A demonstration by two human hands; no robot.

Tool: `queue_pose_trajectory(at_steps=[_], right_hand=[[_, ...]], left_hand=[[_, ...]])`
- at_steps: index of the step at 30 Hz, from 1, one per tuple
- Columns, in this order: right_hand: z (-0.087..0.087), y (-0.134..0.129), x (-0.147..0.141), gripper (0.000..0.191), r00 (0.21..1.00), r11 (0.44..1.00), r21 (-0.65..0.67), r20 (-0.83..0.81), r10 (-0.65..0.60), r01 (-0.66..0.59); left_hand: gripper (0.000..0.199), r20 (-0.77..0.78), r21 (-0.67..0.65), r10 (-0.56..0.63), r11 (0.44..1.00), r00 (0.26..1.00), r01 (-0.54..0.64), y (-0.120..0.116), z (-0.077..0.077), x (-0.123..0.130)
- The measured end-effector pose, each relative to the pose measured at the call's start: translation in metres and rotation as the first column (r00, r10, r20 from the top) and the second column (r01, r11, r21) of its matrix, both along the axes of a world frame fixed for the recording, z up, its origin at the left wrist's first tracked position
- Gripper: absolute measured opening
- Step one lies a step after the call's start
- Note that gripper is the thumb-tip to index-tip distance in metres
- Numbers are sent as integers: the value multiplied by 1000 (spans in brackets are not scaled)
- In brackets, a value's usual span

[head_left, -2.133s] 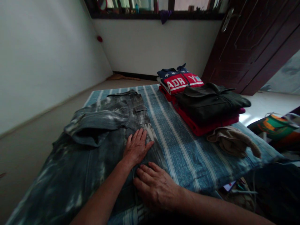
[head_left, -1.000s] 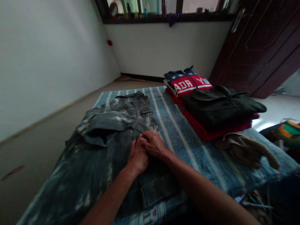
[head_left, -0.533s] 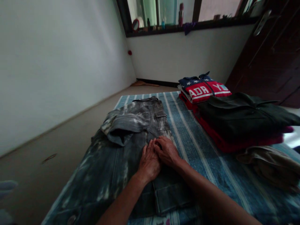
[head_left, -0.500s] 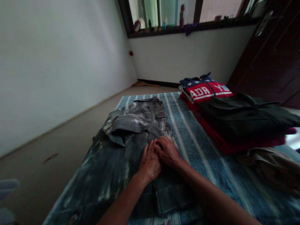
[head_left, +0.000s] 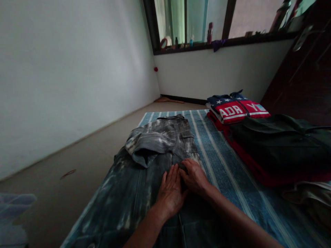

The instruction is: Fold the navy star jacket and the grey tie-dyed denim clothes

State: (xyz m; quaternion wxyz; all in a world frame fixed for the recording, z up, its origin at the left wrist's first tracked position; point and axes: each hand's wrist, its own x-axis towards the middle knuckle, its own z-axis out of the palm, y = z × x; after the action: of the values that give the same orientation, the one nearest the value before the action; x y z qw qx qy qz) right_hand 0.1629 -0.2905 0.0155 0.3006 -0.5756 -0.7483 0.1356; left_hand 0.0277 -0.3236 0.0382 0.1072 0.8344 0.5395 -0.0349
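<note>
A grey and black tie-dyed denim jacket (head_left: pixel 152 175) lies spread on the striped bed cover, its collar at the far end. One sleeve (head_left: pixel 155 143) is folded across the upper body, its cuff opening facing me. My left hand (head_left: pixel 170 191) rests flat on the jacket front with fingers stretched forward. Close beside it, my right hand (head_left: pixel 195 175) presses on the front near the jacket's right edge, fingers slightly bent and thumb apart, almost touching the left fingers. A flapped chest pocket (head_left: pixel 189 141) shows just beyond the right hand.
Blue striped cover (head_left: pixel 222 165) runs under everything. To the right sit a folded red and navy jacket (head_left: pixel 238 108), a dark folded jacket (head_left: pixel 281 144) on red cloth, and a brownish garment (head_left: pixel 307 199). A wall (head_left: pixel 77 69) stands left, a door (head_left: pixel 305 75) right.
The view has tilted up and turned left, so everything sits lower and farther right. My hands stay on the jacket front; the left fingers look straighter and the right thumb is more spread.
</note>
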Motion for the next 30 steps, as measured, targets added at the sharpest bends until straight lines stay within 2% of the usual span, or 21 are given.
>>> queue_pose_trajectory(at_steps=[4, 7, 9, 11, 13, 14, 16, 17, 18, 19, 20, 21, 23, 26, 28, 30], right_hand=[[12, 28, -4, 25, 997, 1000, -18, 76, -9, 10], [14, 52, -10, 33, 990, 999, -27, 138, -14, 18], [10, 64, -13, 39, 985, 999, -43, 172, -16, 24], [3, 70, -16, 43, 980, 998, -64, 199, -4, 18], [-2, 72, -18, 45, 976, 997, -81, 215, 11, 7], [-4, 72, -18, 46, 975, 996, -86, 220, 15, 4], [-6, 71, -18, 47, 974, 996, -92, 227, 19, 2], [-7, 71, -18, 47, 973, 996, -94, 229, 20, 2], [-6, 70, -18, 48, 973, 995, -96, 231, 20, 2], [-6, 70, -18, 48, 972, 995, -97, 232, 20, 2], [-6, 70, -18, 47, 972, 995, -98, 233, 20, 3], [-6, 70, -18, 47, 972, 995, -98, 235, 19, 4], [-6, 70, -18, 47, 971, 995, -98, 237, 20, 3], [-6, 70, -18, 46, 971, 996, -92, 238, 21, 1], [-5, 69, -18, 45, 971, 996, -87, 238, 20, 1], [-5, 69, -18, 45, 971, 996, -87, 237, 19, 2]], left_hand=[[78, 66, -45, 39, 998, 997, -36, -1, 3, 1], [76, 171, -47, 48, 998, 984, -41, -2, 0, -3], [67, 318, -24, 63, 998, 946, -59, 0, -1, -11], [51, 514, 33, 109, 989, 851, -147, 3, 0, -25], [32, 679, 51, 215, 940, 702, -337, 8, 6, -43], [23, 732, 16, 295, 894, 614, -448, 10, 11, -53], [19, 783, -158, 481, 767, 394, -622, 16, 21, -74], [22, 781, -302, 574, 692, 246, -656, 19, 26, -83], [23, 757, -467, 649, 618, 76, -632, 22, 30, -90], [25, 706, -625, 702, 555, -94, -550, 25, 34, -96], [28, 638, -748, 730, 510, -246, -425, 28, 36, -99], [34, 567, -823, 738, 490, -366, -287, 31, 38, -101], [46, 462, -860, 723, 506, -514, -62, 38, 41, -99], [62, 394, -809, 685, 575, -613, 121, 48, 43, -87], [71, 372, -761, 649, 622, -664, 182, 56, 45, -79], [76, 371, -747, 601, 646, -708, 158, 66, 47, -74]])
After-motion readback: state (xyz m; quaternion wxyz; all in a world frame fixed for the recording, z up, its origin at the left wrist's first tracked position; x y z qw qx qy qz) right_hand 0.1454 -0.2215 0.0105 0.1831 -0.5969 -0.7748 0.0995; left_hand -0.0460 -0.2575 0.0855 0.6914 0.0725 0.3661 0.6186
